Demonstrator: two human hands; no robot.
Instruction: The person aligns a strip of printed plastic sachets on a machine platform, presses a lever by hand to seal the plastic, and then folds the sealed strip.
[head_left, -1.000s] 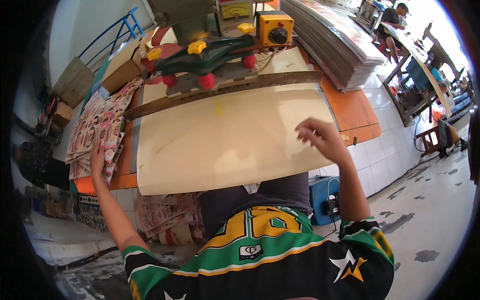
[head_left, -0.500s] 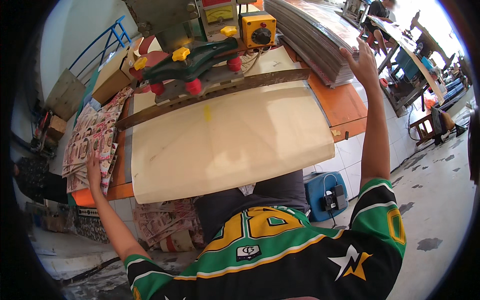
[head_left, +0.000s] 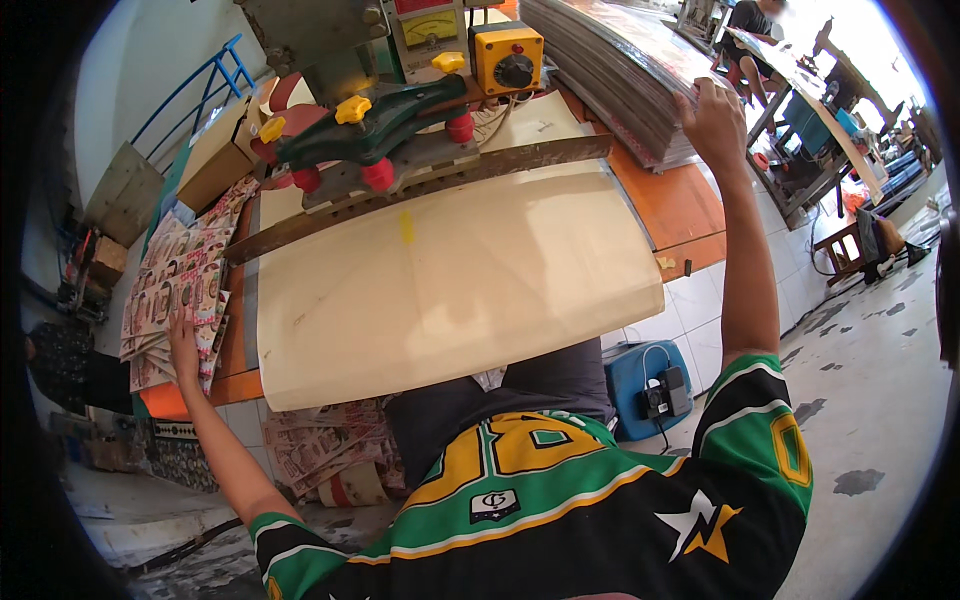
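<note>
Sheets in two lots flank the bench in the head view. To the person's right, a tall stack of glossy sheets (head_left: 620,70) sits on the orange benchtop (head_left: 680,205), its thin, flexible leaves showing as a dense banded edge. The stack's long axis runs away from the person toward the upper left of the picture, and its near corner points down toward the bench's front edge. The right hand (head_left: 715,120) is raised to that near corner with fingers curled over the top edge and the thumb below, pinching the sheets.

To the left, a fanned pile of printed sheets (head_left: 175,290), papery and covered in small colourful panels, lies along the bench's left end, its long axis running from near to far. The left hand (head_left: 183,345) lies flat and spread on the pile's near end, fingers extended, pressing rather than grasping.

Between them a broad, smooth, cream-coloured pad (head_left: 450,280) covers the work surface, slightly bowed, with rounded front corners. A worn metal bar (head_left: 420,185) crosses its far edge under a green machine arm (head_left: 370,125) with red and yellow knobs. A yellow control box (head_left: 508,58) stands behind.
</note>
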